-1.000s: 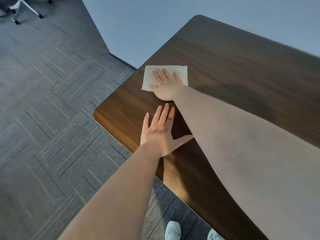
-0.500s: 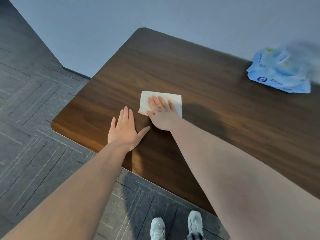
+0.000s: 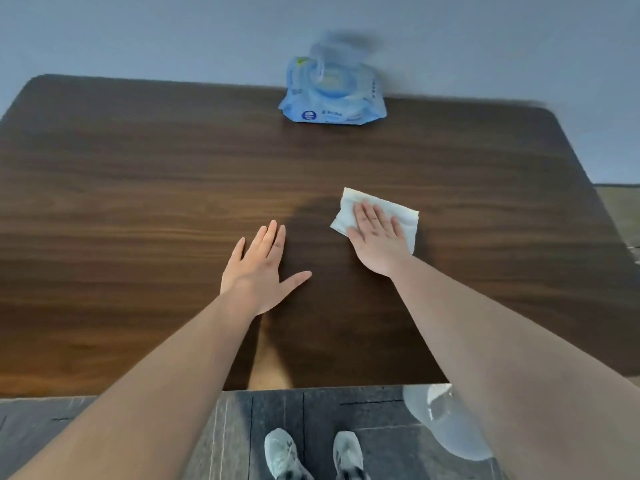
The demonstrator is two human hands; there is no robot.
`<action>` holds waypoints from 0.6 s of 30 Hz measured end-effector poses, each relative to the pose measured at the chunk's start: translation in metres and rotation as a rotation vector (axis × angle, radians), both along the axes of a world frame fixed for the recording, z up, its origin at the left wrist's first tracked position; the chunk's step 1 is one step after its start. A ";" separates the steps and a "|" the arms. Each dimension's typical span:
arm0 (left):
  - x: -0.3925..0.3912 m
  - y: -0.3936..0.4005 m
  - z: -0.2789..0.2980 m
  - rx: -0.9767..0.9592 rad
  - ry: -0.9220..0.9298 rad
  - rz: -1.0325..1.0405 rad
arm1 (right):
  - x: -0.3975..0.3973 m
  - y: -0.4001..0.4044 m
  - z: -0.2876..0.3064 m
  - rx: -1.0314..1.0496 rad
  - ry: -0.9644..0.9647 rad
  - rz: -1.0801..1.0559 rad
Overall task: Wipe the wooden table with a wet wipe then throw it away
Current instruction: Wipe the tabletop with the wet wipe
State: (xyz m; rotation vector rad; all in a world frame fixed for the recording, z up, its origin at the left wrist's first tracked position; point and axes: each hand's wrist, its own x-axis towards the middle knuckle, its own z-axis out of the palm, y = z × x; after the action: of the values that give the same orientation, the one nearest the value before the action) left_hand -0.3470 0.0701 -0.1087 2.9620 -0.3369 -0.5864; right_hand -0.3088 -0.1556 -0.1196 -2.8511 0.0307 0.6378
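A white wet wipe (image 3: pixel 403 213), folded into a rectangle, lies flat on the dark wooden table (image 3: pixel 138 202), right of the middle. My right hand (image 3: pixel 379 240) presses down on it with flat, spread fingers and covers its near half. To its left, my left hand (image 3: pixel 258 271) rests palm down on the bare wood, fingers apart and holding nothing.
A blue pack of wet wipes (image 3: pixel 332 95) with its lid up sits at the table's far edge against the grey wall. A pale bin with a clear liner (image 3: pixel 440 420) stands on the floor under my right arm. My shoes (image 3: pixel 284 455) are at the table's near edge.
My right hand has slid the wipe from the table's left corner to right of the middle. The left hand followed along the wood. The view swung right, so the wipe pack now shows.
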 end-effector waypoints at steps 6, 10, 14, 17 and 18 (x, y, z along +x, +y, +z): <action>0.009 -0.101 0.000 0.020 -0.001 -0.191 | -0.025 -0.137 -0.001 0.005 0.004 -0.268; 0.014 -0.137 -0.004 0.074 0.046 -0.238 | -0.042 -0.216 0.000 -0.015 0.000 -0.426; 0.013 -0.140 -0.006 0.120 0.056 -0.240 | -0.058 -0.270 0.003 -0.033 0.011 -0.525; 0.013 -0.140 -0.007 0.127 0.052 -0.239 | -0.065 -0.286 0.003 -0.038 0.009 -0.549; 0.013 -0.140 -0.007 0.131 0.054 -0.237 | -0.066 -0.287 0.003 -0.033 0.010 -0.549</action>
State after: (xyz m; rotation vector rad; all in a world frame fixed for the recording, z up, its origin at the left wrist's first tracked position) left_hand -0.3338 -0.0697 -0.1158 3.0452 -0.6756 -0.7386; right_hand -0.3752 -0.4430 -0.1165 -2.6783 0.7959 0.5278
